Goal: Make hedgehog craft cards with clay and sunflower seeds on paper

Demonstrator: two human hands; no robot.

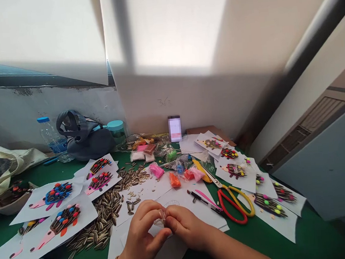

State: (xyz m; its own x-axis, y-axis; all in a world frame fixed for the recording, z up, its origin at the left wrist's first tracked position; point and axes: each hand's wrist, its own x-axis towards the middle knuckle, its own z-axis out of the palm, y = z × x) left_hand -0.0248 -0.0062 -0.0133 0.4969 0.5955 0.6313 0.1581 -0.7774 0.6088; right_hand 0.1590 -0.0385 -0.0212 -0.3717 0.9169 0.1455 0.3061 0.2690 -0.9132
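Note:
My left hand (147,232), with a gold bangle at the wrist, and my right hand (187,225) meet over white paper (171,256). Both are closed on a small clear plastic bag (159,222), mostly hidden by the fingers; its contents cannot be made out. A faint pencil drawing (172,203) shows just beyond the fingertips. Right of my right hand lie a black pen (201,198) and scissors (236,202) with red and yellow handles. Bagged orange clay (174,180) and pink clay (156,170) sit farther back. Striped sunflower seeds (103,216) are heaped to the left.
Several hedgehog pictures made with seeds (62,223) lie at left, others (268,205) at right. A yellow cutter (202,171) rests by the scissors. Behind stand a phone (175,128), a teal-lidded jar (116,131), a dark bag (90,138) and a water bottle (52,136).

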